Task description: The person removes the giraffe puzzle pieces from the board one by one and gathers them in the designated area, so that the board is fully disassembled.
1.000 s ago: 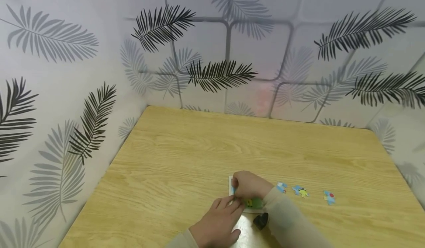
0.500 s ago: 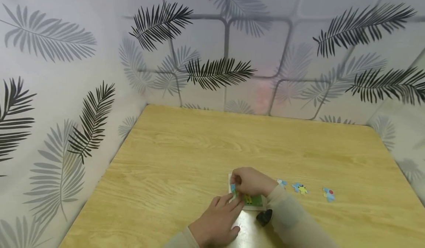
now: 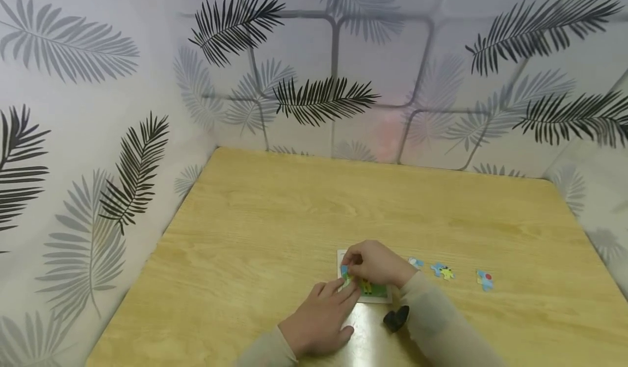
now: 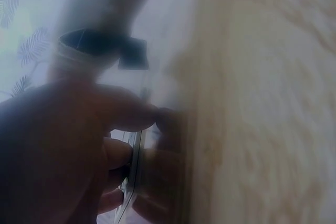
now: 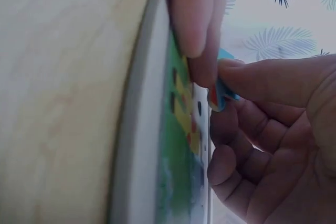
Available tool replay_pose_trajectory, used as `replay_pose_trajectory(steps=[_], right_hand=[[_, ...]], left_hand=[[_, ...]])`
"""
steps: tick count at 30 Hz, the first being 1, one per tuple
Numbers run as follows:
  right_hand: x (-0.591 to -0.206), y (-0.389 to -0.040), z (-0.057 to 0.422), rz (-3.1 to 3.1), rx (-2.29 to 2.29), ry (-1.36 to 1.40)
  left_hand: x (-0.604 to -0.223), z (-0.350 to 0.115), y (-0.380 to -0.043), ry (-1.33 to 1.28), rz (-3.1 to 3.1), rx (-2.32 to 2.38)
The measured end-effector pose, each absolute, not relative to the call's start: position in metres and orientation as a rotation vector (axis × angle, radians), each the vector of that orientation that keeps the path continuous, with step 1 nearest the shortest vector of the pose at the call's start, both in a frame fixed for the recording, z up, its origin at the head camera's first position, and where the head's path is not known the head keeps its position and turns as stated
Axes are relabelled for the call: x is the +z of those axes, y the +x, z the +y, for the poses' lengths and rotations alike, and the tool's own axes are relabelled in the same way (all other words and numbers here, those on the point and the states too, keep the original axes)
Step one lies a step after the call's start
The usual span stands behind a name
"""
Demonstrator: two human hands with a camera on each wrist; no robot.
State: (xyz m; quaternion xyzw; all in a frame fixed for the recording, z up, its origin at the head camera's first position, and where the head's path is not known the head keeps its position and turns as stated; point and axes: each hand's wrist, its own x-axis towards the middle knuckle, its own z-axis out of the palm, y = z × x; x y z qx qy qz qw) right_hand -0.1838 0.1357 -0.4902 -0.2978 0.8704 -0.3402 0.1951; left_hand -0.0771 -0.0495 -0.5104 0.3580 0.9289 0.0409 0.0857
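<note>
A small puzzle board (image 3: 376,300) with a white border and a green and yellow picture lies flat on the table, partly covered by both hands. My right hand (image 3: 380,263) is over its upper part, pinching a blue puzzle piece (image 5: 222,97) with a bit of red between thumb and fingers. In the right wrist view the piece is tilted close to the board's face. The extended fingers of my left hand (image 3: 319,318) rest on the board's lower left part, next to the right fingertips. The left wrist view is dim and blurred.
To the right of the board lie loose puzzle pieces: a blue and white one (image 3: 416,262), a blue and yellow cluster (image 3: 444,271) and a blue one with a red dot (image 3: 484,280). A black device (image 3: 396,319) sits at my right wrist. Leaf-patterned walls border the wooden table (image 3: 275,209).
My right fingers have shifted and opened up the view of the blue at the board's left side. The left hand stays nearly in place. The head view has tilted slightly downward.
</note>
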Motion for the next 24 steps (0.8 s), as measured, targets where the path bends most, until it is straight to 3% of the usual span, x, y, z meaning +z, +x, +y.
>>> replay_pose_trajectory(steps=[24], right_hand=[[-0.497,-0.171,0.137,2.435,-1.056,-0.758]], left_hand=[[-0.508,-0.048,-0.077,1.037,2.735,0.099]])
